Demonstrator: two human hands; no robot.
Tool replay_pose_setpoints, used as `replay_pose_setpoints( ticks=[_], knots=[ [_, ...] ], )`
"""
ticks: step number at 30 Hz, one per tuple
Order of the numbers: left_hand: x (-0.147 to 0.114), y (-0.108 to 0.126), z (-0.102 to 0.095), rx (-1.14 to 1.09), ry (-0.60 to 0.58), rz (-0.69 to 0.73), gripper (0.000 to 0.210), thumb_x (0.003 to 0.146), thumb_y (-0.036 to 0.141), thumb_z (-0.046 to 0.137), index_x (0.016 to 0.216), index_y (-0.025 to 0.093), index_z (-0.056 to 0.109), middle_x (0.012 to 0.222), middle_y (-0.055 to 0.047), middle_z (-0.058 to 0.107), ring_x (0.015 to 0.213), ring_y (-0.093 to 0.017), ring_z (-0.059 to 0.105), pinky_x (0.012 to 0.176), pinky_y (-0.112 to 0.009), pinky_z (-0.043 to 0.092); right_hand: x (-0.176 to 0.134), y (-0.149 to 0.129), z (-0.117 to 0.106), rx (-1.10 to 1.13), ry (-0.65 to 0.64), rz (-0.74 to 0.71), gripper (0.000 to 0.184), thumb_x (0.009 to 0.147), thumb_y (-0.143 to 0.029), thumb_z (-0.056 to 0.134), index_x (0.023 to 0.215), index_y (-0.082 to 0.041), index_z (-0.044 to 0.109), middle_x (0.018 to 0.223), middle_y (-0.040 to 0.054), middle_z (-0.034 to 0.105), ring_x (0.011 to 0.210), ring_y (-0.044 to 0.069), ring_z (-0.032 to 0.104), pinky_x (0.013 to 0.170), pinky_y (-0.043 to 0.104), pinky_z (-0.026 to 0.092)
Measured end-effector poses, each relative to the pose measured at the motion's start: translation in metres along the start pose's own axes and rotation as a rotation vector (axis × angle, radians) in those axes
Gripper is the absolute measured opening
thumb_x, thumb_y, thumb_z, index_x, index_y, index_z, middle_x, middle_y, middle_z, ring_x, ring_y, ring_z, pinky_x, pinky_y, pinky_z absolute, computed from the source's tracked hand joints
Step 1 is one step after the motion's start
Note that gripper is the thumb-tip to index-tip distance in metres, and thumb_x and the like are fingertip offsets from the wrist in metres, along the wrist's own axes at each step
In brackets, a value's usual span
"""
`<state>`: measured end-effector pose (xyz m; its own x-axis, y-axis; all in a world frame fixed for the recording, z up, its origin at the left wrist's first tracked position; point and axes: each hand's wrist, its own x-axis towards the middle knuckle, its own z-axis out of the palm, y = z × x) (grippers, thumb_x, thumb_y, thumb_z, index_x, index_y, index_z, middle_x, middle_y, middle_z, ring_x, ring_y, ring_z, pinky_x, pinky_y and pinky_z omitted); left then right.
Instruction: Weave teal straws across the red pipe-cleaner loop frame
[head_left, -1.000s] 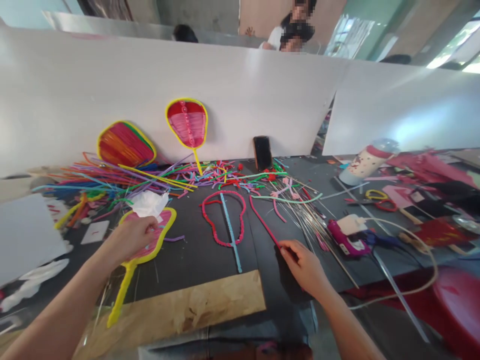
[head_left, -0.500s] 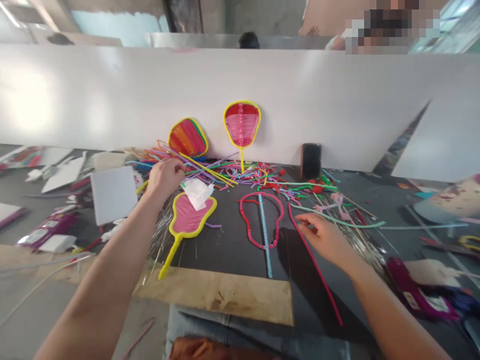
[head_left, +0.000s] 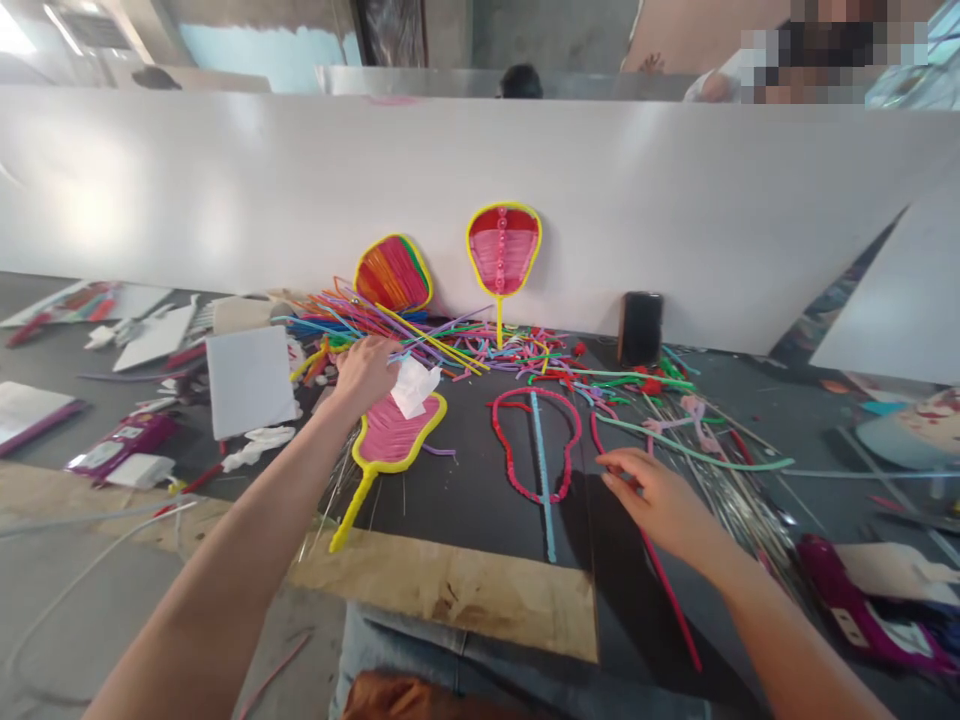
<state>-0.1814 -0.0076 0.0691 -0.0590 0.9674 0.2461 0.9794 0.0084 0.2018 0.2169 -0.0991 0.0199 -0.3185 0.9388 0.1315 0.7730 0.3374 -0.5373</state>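
My left hand (head_left: 366, 372) reaches over the upper left of a pink fan (head_left: 390, 432) with a fuzzy yellow rim and handle. Its fingers are bent together beside a crumpled white tissue (head_left: 415, 388); what they pinch, if anything, is hidden. My right hand (head_left: 660, 500) hovers over a long red pipe cleaner (head_left: 671, 600), fingers curled, with a gap between thumb and forefinger. Between the hands lies a pear-shaped loop of twisted pink and red pipe cleaner (head_left: 577, 425). A light blue stem (head_left: 541, 450) runs down its middle and out below.
Two finished-looking fans, one pink and red (head_left: 504, 250), one striped (head_left: 394, 275), lean on the white partition (head_left: 337, 180). A pipe-cleaner heap (head_left: 450, 345) lies before them. A phone (head_left: 641, 328) stands right. White card (head_left: 251, 382) and purple packets (head_left: 124, 445) are left; another person is beyond.
My left hand has moved down and right, closer to the tissue, and covers more of the pink fan. My right hand has come slightly nearer to me. The whole view has shifted a little.
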Motion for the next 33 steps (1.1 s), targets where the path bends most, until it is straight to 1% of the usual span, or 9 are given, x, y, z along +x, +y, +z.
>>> replay_pose_setpoints(
  ticks=[4, 9, 14, 17, 20, 23, 26, 29, 33],
  knots=[
    [-0.028, 0.053, 0.009, -0.008, 0.092, 0.161, 0.031, 0.08, 0.023, 0.052, 0.11, 0.025, 0.061, 0.126, -0.006, 0.055, 0.129, -0.031, 0.033, 0.104, -0.055, 0.024, 0.009, -0.001, 0.002, -0.022, -0.021, 0.055, 0.024, 0.085, -0.025, 0.043, 0.102, -0.02, 0.059, 0.103, 0.0076, 0.065, 0.088, 0.019, 0.063, 0.079, 0.031, 0.048],
    [-0.048, 0.108, 0.052, -0.349, 0.002, 0.331, 0.031, 0.079, 0.015, 0.054, 0.11, 0.018, 0.058, 0.108, -0.009, 0.061, 0.107, -0.024, 0.053, 0.095, -0.04, 0.042, 0.035, -0.009, 0.0, -0.156, -0.038, 0.246, 0.022, 0.087, -0.019, 0.044, 0.103, -0.018, 0.06, 0.1, 0.009, 0.068, 0.093, 0.022, 0.063, 0.076, 0.03, 0.043],
    [-0.045, 0.121, 0.097, -0.535, 0.078, 0.247, 0.03, 0.079, 0.011, 0.052, 0.107, 0.018, 0.056, 0.107, -0.009, 0.059, 0.105, -0.023, 0.055, 0.092, -0.04, 0.046, 0.051, -0.033, 0.013, -0.22, -0.099, 0.26, 0.019, 0.089, -0.032, 0.046, 0.094, -0.022, 0.061, 0.087, 0.005, 0.071, 0.083, 0.02, 0.065, 0.066, 0.026, 0.039],
    [-0.044, 0.12, 0.11, -0.601, 0.166, 0.185, 0.031, 0.081, 0.009, 0.047, 0.11, 0.019, 0.052, 0.11, -0.01, 0.056, 0.106, -0.021, 0.054, 0.089, -0.038, 0.048, 0.057, -0.047, 0.031, -0.288, -0.141, 0.267, 0.03, 0.088, -0.046, 0.045, 0.085, -0.022, 0.064, 0.08, 0.0065, 0.071, 0.076, 0.021, 0.065, 0.059, 0.027, 0.035],
    [-0.047, 0.117, 0.115, -0.649, 0.234, 0.161, 0.03, 0.083, 0.012, 0.046, 0.112, 0.018, 0.049, 0.112, -0.01, 0.053, 0.107, -0.02, 0.052, 0.085, -0.035, 0.05, 0.061, -0.053, 0.044, -0.321, -0.185, 0.282, 0.029, 0.085, -0.042, 0.048, 0.073, -0.021, 0.065, 0.074, 0.0076, 0.07, 0.07, 0.021, 0.065, 0.054, 0.027, 0.032],
    [-0.049, 0.115, 0.115, -0.682, 0.294, 0.154, 0.029, 0.084, 0.016, 0.047, 0.113, 0.019, 0.047, 0.114, -0.01, 0.053, 0.109, -0.02, 0.05, 0.086, -0.036, 0.048, 0.06, -0.046, 0.046, -0.225, -0.091, 0.287, 0.024, 0.081, -0.032, 0.049, 0.064, -0.022, 0.063, 0.065, 0.0042, 0.067, 0.063, 0.018, 0.061, 0.053, 0.026, 0.03],
    [-0.05, 0.113, 0.115, -0.714, 0.327, 0.163, 0.029, 0.084, 0.017, 0.048, 0.113, 0.019, 0.047, 0.113, -0.01, 0.054, 0.109, -0.022, 0.048, 0.09, -0.039, 0.045, 0.056, -0.032, 0.038, 0.005, 0.121, 0.305, 0.026, 0.08, -0.036, 0.049, 0.061, -0.021, 0.061, 0.057, 0.0007, 0.062, 0.055, 0.015, 0.055, 0.053, 0.024, 0.033],
    [-0.049, 0.114, 0.116, -0.727, 0.308, 0.164, 0.029, 0.082, 0.015, 0.049, 0.11, 0.019, 0.049, 0.111, -0.009, 0.055, 0.107, -0.022, 0.049, 0.089, -0.039, 0.044, 0.055, -0.014, 0.032, 0.263, 0.322, 0.327, 0.031, 0.079, -0.044, 0.05, 0.062, -0.019, 0.059, 0.049, -0.0018, 0.054, 0.048, 0.013, 0.049, 0.051, 0.024, 0.035],
    [-0.044, 0.107, 0.113, -0.657, 0.226, 0.244, 0.028, 0.079, 0.011, 0.05, 0.105, 0.02, 0.053, 0.109, -0.007, 0.058, 0.105, -0.021, 0.051, 0.09, -0.038, 0.044, 0.057, 0.0, 0.033, 0.483, 0.453, 0.401, 0.031, 0.078, -0.045, 0.053, 0.062, -0.018, 0.056, 0.042, -0.0053, 0.044, 0.04, 0.011, 0.041, 0.044, 0.023, 0.033]
  ],
)
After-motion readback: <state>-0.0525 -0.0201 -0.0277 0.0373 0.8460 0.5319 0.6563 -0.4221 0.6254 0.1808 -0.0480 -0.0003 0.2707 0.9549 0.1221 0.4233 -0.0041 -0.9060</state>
